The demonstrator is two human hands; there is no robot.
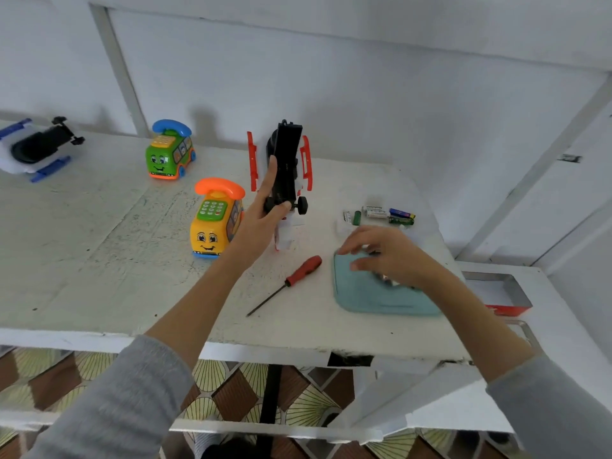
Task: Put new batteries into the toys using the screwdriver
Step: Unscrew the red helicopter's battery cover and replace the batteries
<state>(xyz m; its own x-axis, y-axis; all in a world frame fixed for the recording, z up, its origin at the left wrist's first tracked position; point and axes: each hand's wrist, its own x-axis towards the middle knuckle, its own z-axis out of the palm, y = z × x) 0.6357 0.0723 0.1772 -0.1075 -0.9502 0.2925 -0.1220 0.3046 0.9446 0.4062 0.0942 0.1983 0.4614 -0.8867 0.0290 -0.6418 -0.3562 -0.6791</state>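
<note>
Left hand [261,213] grasps the red-and-black toy [285,167] upright over the table [99,233].
Right hand [381,253], fingers relaxed, hovers over the blue tray [361,293]; screwdriver [288,283] lies between them, batteries [381,215] beyond.

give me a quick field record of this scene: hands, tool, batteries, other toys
left hand: holds the red and black toy vehicle upended
right hand: fingers spread over the teal tray, contact unclear
screwdriver: lying on the table, untouched
batteries: loose behind the tray
other toys: yellow phone bus, green phone bus, blue and white vehicle
</note>
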